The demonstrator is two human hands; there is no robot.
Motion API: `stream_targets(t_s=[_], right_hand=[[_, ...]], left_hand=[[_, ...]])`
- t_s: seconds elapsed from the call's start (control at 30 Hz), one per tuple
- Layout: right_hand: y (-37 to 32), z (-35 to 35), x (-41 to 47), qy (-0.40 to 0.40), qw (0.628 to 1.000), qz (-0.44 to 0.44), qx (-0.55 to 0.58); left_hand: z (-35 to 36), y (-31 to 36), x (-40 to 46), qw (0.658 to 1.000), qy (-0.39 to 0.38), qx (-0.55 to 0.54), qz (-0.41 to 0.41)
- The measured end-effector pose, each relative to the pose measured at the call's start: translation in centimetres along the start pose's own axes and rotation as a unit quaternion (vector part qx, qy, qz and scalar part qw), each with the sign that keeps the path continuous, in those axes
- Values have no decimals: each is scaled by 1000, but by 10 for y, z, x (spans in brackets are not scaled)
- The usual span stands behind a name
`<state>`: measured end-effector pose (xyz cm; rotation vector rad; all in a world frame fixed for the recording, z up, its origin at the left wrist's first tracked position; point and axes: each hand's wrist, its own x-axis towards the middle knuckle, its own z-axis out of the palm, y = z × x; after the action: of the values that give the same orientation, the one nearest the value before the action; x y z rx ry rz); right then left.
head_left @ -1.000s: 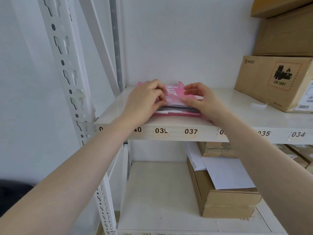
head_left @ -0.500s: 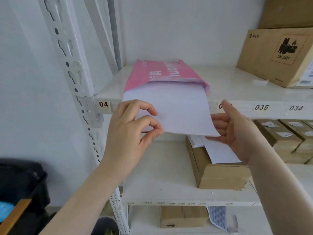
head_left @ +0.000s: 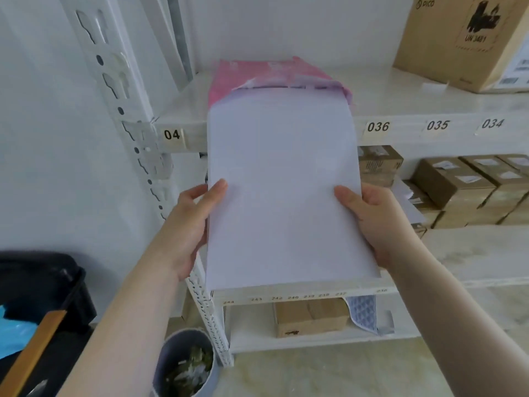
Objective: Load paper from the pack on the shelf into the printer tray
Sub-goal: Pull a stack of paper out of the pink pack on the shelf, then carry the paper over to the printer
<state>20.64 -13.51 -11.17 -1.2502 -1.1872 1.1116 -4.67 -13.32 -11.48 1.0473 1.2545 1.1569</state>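
Note:
A stack of white paper [head_left: 283, 190] is drawn most of the way out of a pink pack [head_left: 229, 78] that lies on the white shelf [head_left: 400, 90]. The paper's far end still sits inside the pack's torn open mouth. My left hand [head_left: 191, 224] grips the paper's left edge, thumb on top. My right hand [head_left: 369, 222] grips the right edge the same way. The printer and its tray are not in view.
A brown cardboard box [head_left: 458, 41] stands on the same shelf at the right. Several small brown boxes [head_left: 463, 190] fill the shelf below. The white perforated upright [head_left: 128, 116] runs down the left. A grey bin [head_left: 186, 365] and a black bin [head_left: 43, 296] sit on the floor.
Both hands first worked at the pack's open end on the shelf, then pulled the paper stack out toward me and down. The grip shifted to both side edges.

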Motion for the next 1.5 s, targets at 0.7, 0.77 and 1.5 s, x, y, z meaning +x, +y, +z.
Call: stream_targets(t_s=[0.7,0.77,1.5], right_hand=[[184,-238,-287,437,861,204,163],[198,-270,-329,478,836,205,175],[248,-654,-585,677,685,218,159]], left_hand=[[326,-197,-92,855,-472,141,-162],[376,-218,-123,836,-502,155,-160],[843,-345,-388,667,-675,206,-240]])
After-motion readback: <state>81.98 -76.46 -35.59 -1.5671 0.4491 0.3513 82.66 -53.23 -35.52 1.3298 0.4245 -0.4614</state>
